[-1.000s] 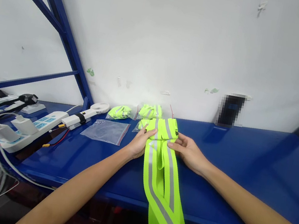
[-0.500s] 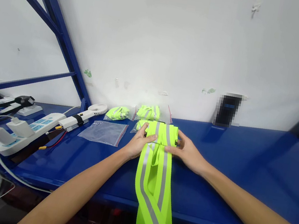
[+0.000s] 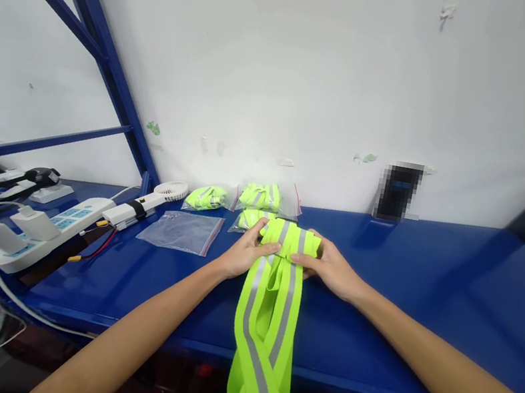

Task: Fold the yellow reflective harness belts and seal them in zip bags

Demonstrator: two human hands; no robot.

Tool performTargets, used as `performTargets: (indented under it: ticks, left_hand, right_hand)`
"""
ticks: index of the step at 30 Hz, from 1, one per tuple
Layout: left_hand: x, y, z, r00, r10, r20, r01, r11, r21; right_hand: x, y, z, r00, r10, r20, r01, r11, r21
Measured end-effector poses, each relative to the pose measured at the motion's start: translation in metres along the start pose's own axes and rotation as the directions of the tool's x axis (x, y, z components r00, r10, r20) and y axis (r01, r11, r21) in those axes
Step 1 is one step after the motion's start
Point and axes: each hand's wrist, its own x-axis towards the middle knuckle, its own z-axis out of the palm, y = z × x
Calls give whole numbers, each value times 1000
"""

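Between my hands is a neon yellow-green reflective strap (image 3: 275, 314) with grey stripes, its upper part folded into a flat bundle. The lower part hangs as a long loop past the table's front edge. My left hand (image 3: 247, 251) grips the bundle's left side, thumb on the front. On its right side my right hand (image 3: 326, 267) pinches it the same way, fingers hidden behind. Just beyond lie clear zip bags holding similar straps, one bag (image 3: 261, 196) at the back, another bagged strap (image 3: 208, 198) to its left. A flat zip bag (image 3: 180, 231) rests left of my left hand.
The blue table (image 3: 401, 329) runs along a white wall. At left are a power strip (image 3: 58, 231) with plugs and cables, a small white handheld fan (image 3: 172, 191) and a wire with yellow connectors (image 3: 90, 254). A pixelated dark object (image 3: 398, 192) leans against the wall. Blue frame posts (image 3: 111, 75) stand left.
The folded top of the strap has tipped and shifted slightly right and down in my hands. The hanging loop's lower end has swung a little left.
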Motion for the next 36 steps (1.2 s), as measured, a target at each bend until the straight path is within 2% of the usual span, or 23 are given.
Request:
performTargets:
  ticks: [3,8,11,13,15,18,21,23,25,29,31,34,36]
  left_hand:
    - [0,-2,0,999,32,1,-32,999,13]
    - [1,-2,-2,978,204,-48,-197,972,127]
    - [1,-1,-4,958,277,-73,-272,960,72]
    - [2,-2,-5,966,234,-106,-238,971,-28]
    - [4,-3,-6,980,143,-136,-152,987,-58]
    - [5,-3,-5,978,87,-190,-76,995,64]
    - [6,0,-4,970,138,-198,-104,980,172]
    - [6,1,-3,967,163,-193,-126,973,191]
    - [7,2,-3,969,141,-204,-113,983,145]
    - [8,4,-3,982,-28,-185,9,995,-104]
    - [8,4,-2,985,-89,-150,63,984,-170]
    - [7,3,0,983,-127,-134,108,984,-139]
    - [7,1,0,983,-111,-147,103,993,-62]
  right_hand:
    - [-1,-1,1,1000,-11,-1,11,1000,11]
    - [2,3,6,997,-60,-55,62,998,25]
    - [4,7,7,994,-34,-104,42,996,81]
    - [6,10,7,990,-16,-138,34,992,125]
    - [7,11,5,984,-13,-177,45,983,176]
    - [9,12,3,974,-9,-224,58,975,214]
    - [9,10,2,966,-5,-260,60,977,203]
    - [9,9,2,959,-14,-284,64,984,168]
    - [8,8,2,954,-62,-293,94,991,98]
    - [5,6,2,930,-252,-267,227,967,-119]
    - [4,5,2,915,-303,-265,256,946,-199]
    - [2,5,4,909,-313,-274,259,942,-216]
    - [1,5,7,911,-304,-280,259,948,-186]
